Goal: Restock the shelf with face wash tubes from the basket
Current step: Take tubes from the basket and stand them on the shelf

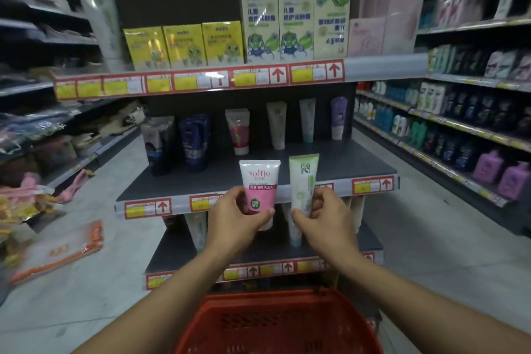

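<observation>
1. Gripped in my left hand (235,217): pink-and-white face wash tube (259,187), upright, cap down.
2. Pinched in my right hand (324,217): green face wash tube (302,184), at 3 o'clock of the pink one.
3. Both tubes sit before the middle shelf (330,164) edge; red basket (275,322) at 6 o'clock.

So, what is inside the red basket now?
Inside the red basket only its perforated bottom shows; no tubes are visible. The near part is cut off by the frame edge. The left hand holds a pink tube, the right hand a green tube.
</observation>
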